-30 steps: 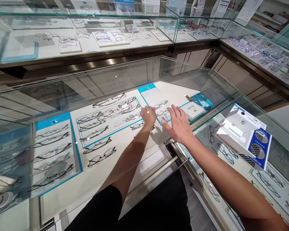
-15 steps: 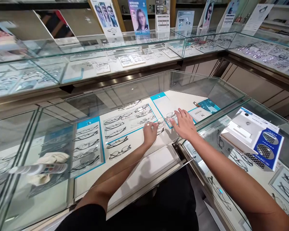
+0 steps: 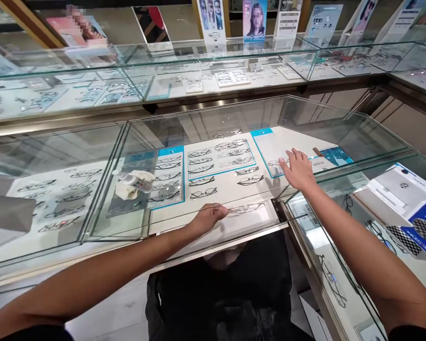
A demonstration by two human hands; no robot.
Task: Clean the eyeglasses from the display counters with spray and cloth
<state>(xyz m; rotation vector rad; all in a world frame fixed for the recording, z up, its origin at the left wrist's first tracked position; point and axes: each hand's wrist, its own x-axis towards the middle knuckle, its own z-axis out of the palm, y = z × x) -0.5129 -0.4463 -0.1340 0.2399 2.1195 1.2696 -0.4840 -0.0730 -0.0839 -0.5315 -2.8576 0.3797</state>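
Observation:
My left hand (image 3: 210, 219) is closed in a pinch on one end of a pair of thin-framed eyeglasses (image 3: 246, 208), held over the white pulled-out drawer (image 3: 259, 221) at the case's front. Farther up, my right hand (image 3: 298, 169) hovers with fingers apart over a blue-edged white display board (image 3: 266, 142). By its thumb lies another pair of clear-looking glasses (image 3: 277, 162); whether the thumb touches it, I cannot tell. Left of that, dark-framed glasses (image 3: 250, 180) rest on the white case floor, and several more sit in rows on a blue-bordered board (image 3: 218, 173).
A spray bottle (image 3: 135, 181) and a cream cloth (image 3: 126, 191) lie on the glass top at left. Glass edges (image 3: 126, 128) surround the case. A blue and white box (image 3: 404, 208) stands on the right counter. A second glass counter (image 3: 230, 92) runs behind.
My left hand has drawn back toward me with the glasses, from beside my right hand to over the drawer. My right hand stays over the board. The view has swung left.

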